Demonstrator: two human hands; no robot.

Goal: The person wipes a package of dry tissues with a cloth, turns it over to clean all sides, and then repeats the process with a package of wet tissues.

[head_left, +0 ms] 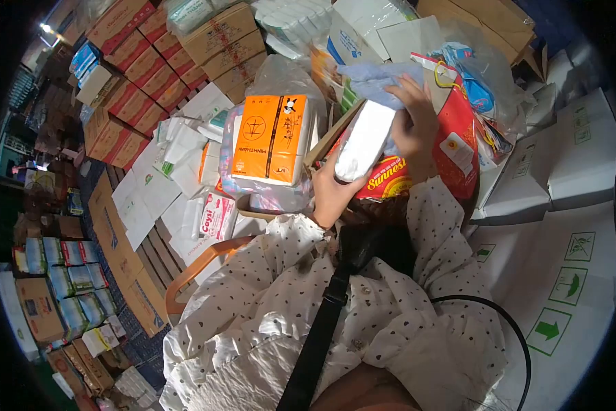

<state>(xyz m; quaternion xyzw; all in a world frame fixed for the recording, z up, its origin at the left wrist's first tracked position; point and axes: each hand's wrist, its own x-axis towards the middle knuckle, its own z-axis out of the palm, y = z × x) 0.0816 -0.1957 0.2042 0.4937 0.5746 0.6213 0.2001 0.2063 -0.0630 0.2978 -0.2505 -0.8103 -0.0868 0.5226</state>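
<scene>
A white, shiny rectangular pack [367,140] is tilted up in front of me. My left hand [330,193] grips its lower end, fingers wrapped round the side. Up at the top end, my right hand [413,116] has its fingers bent over a light blue cloth [373,81], which lies against the pack. Below the pack sits a red and yellow packet [389,179] marked "Sunny". To the left, an orange and white tissue pack [269,140] rests on a plastic-wrapped bundle [274,197].
A red bag [453,147] stands right of my right hand. White cartons [555,274] with green symbols line the right side. Red and brown boxes [143,65] are stacked at the back left. An orange chair arm [197,270] curves beside my left sleeve.
</scene>
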